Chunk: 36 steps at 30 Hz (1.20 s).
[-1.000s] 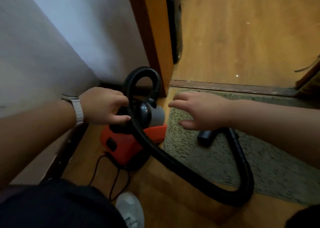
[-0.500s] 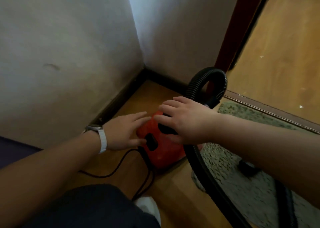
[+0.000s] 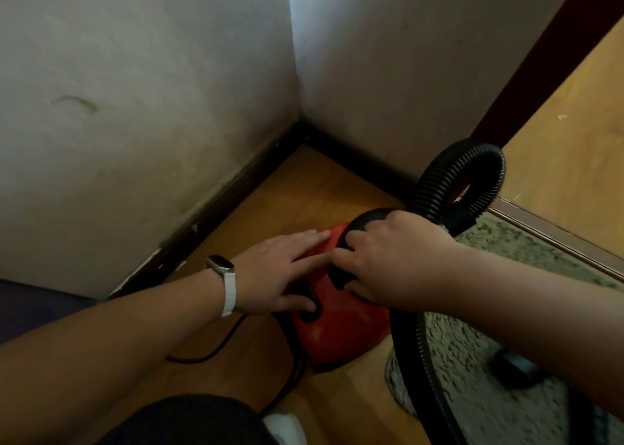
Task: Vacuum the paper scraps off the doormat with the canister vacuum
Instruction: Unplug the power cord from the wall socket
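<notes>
The left hand [image 3: 283, 272] lies flat on the red vacuum [image 3: 341, 330], fingers straight and thumb at a black switch [image 3: 312, 314]. Just beside it, the right hand [image 3: 391, 259] curls around the black handle [image 3: 366, 216]. The hose [image 3: 462, 171] arches behind the right hand. The doormat [image 3: 472, 384] lies under the right forearm, and the cord [image 3: 209, 355] under the left wrist.

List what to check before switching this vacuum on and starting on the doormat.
1. Right hand grips the black handle: ok.
2. Left hand flat on the canister vacuum, thumb at its black switch: ok.
3. Hose visibly unkinked: ok.
4. Nozzle in hand: not ok, it lies on the doormat.
5. Cord plugged in: cannot tell.
6. Paper scraps on the doormat: cannot tell, blurred.
</notes>
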Each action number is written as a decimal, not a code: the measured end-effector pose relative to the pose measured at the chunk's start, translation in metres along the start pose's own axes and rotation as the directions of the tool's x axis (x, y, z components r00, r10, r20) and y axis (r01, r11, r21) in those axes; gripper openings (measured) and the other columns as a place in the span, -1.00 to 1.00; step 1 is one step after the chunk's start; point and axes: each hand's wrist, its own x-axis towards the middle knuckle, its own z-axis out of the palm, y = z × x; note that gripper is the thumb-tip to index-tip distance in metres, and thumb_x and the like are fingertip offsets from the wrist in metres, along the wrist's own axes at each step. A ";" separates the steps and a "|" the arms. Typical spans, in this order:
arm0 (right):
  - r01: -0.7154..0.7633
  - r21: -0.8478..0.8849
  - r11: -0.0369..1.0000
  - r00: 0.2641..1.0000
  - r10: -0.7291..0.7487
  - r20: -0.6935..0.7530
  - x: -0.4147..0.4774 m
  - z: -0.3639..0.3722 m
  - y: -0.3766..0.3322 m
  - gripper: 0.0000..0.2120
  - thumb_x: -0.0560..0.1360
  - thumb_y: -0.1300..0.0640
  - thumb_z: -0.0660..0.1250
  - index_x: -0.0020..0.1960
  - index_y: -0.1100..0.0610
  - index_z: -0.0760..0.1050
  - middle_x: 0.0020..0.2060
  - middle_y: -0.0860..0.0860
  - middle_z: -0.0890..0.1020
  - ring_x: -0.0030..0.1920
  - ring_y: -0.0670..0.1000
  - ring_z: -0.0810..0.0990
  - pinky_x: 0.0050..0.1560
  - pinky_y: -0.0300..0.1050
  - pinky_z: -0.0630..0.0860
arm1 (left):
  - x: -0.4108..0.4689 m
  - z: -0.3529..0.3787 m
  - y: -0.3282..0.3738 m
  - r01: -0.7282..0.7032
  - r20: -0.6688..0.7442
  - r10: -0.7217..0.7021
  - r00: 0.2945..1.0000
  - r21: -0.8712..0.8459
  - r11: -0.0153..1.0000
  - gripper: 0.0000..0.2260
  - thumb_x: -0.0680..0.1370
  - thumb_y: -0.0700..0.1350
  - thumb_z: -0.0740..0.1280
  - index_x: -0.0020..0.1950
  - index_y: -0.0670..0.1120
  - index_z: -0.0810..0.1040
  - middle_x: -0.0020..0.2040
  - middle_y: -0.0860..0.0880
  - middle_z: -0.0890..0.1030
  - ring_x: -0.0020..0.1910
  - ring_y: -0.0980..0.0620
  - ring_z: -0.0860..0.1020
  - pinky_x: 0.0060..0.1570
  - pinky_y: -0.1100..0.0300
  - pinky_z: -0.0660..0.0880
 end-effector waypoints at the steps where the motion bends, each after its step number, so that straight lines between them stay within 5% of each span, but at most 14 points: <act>1: 0.003 0.004 1.000 1.000 -0.003 0.001 0.001 0.001 0.000 -0.56 0.63 -0.20 0.07 0.39 0.03 0.32 0.10 0.05 0.56 0.02 0.12 0.58 -0.17 -0.04 0.35 | 0.000 0.002 -0.001 0.003 -0.010 -0.003 1.000 -0.014 1.000 -0.22 0.50 0.37 0.20 0.59 0.09 -0.04 0.61 -0.08 0.05 0.55 -0.11 0.13 0.42 0.02 0.14; 11: -0.011 0.034 0.999 1.000 0.011 -0.004 0.003 0.000 -0.001 -0.57 0.63 -0.19 0.11 0.35 0.06 0.36 0.06 0.05 0.57 0.01 0.12 0.59 -0.16 -0.02 0.40 | -0.001 0.010 0.002 0.046 -0.052 -0.055 0.997 -0.166 0.985 -0.29 0.48 0.31 0.29 0.52 0.06 0.13 0.58 -0.03 0.04 0.54 -0.12 0.12 0.34 -0.20 0.38; 20: -0.025 0.044 0.999 0.998 0.027 -0.050 -0.002 -0.001 -0.003 -0.57 0.63 -0.17 0.10 0.39 0.03 0.36 0.18 0.03 0.54 0.11 0.10 0.55 -0.05 0.00 0.41 | -0.012 -0.005 0.020 0.121 -0.065 -0.128 0.990 -0.103 0.987 -0.35 0.56 0.27 0.22 0.56 0.07 0.12 0.58 -0.04 0.16 0.52 -0.06 0.22 0.40 -0.08 0.34; 28: -0.091 0.207 0.974 0.995 0.099 -0.030 -0.014 -0.029 -0.010 -0.54 0.54 -0.15 0.16 0.36 0.01 0.42 0.23 0.05 0.54 0.21 0.14 0.51 0.31 0.11 0.39 | -0.053 -0.057 0.071 0.496 -0.067 -0.536 0.841 -0.298 0.816 -0.41 0.53 0.19 0.19 0.54 0.03 0.27 0.59 0.00 0.15 0.52 -0.01 0.22 0.40 -0.05 0.33; 36: -0.177 0.309 0.934 0.984 0.158 0.086 -0.036 -0.140 -0.013 -0.45 0.52 -0.23 0.13 0.42 0.02 0.39 0.36 0.08 0.49 0.37 0.17 0.44 0.36 0.16 0.38 | -0.105 -0.190 0.123 0.681 0.010 -0.684 0.730 -0.099 0.725 -0.48 0.58 0.19 0.10 0.51 0.04 0.32 0.54 -0.04 0.28 0.52 -0.05 0.22 0.43 -0.01 0.19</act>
